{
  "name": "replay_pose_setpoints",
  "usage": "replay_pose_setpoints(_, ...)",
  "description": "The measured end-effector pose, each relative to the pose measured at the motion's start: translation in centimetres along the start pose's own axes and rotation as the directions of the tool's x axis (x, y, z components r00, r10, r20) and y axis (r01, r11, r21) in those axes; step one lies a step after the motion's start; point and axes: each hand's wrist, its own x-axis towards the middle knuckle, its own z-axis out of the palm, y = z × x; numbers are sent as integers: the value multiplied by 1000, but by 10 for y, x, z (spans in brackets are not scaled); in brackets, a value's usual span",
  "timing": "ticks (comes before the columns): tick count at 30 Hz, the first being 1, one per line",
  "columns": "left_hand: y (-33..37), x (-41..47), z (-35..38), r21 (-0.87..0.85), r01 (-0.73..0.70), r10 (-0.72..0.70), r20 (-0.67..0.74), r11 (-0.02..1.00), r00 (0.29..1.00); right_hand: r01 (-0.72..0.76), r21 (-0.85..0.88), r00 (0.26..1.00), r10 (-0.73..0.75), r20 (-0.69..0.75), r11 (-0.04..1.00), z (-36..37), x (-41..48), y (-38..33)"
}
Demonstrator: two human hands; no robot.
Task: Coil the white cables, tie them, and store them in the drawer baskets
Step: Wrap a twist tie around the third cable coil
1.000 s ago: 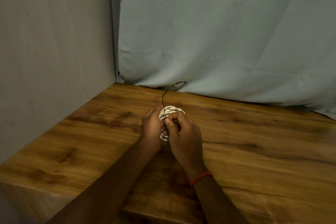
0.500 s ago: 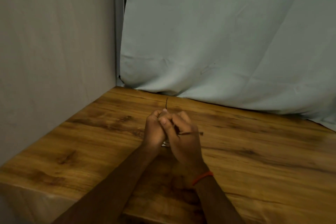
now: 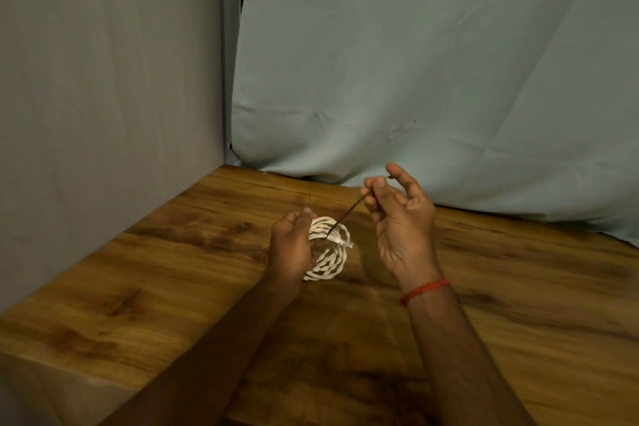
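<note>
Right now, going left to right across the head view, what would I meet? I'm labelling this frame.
Grey wall → left hand, gripping the cable coil → cable coil → right hand, pinching the dark tie that runs down to the coil.

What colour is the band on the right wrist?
The band is red, seen best in the head view.
</note>
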Motion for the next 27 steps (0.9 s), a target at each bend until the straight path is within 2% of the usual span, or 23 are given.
replay_pose_setpoints(2, -1, 1, -1, 21, -14, 14, -8, 1000, 1000, -33, 46, 995, 37, -92, 998, -10, 5, 8)
replay_pose_setpoints(3, -2, 1, -1, 32, -11, 11, -7, 999, 1000, -48, 11, 989, 49, -137, 999, -14, 8, 10)
replay_pose_setpoints(5, -5, 2, -3, 81, -14, 13, 11, 997, 1000, -37, -176, 982, 4, -187, 984, -22, 12, 10)
replay_pose_setpoints(9, -8, 1, 0, 175, -131, 118, 87, 976, 989, 66, -466, 986, -128, -103, 882, -29, 11, 5)
replay_pose_setpoints(12, -8, -1, -1, 211, -233, 211, 123, 949, 970, 147, -584, 984, -178, 4, 798, -28, 7, 5)
replay_pose_setpoints(15, -8, -1, -3, 251, -274, 245, 144, 928, 959, 200, -680, 976, -205, 74, 705, -25, 5, 7)
replay_pose_setpoints(23, -12, 0, -2, 310, -322, 269, 202, 894, 942, 222, -665, 975, -163, 151, 713, -22, 1, 8)
replay_pose_setpoints(27, -13, -1, -3, 300, -334, 263, 252, 894, 931, 207, -620, 978, -161, 131, 757, -20, -1, 7)
